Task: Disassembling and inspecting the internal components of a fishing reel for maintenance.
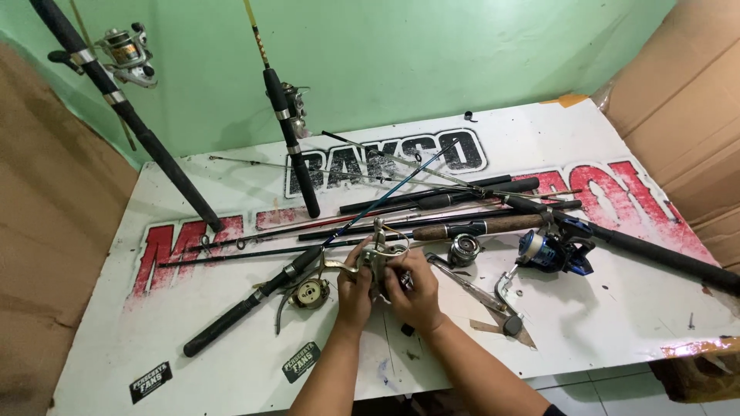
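Both the left hand [354,291] and right hand [415,291] have their fingers clamped on a silver fishing reel [379,258] above the white table [586,323], among scattered rods.

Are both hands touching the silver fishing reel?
Touching. The head view shows the left hand and right hand both wrapped around the silver fishing reel.

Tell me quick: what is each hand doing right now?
Left hand: closed on the silver spinning reel.
Right hand: closed on the same reel, fingers at its side.
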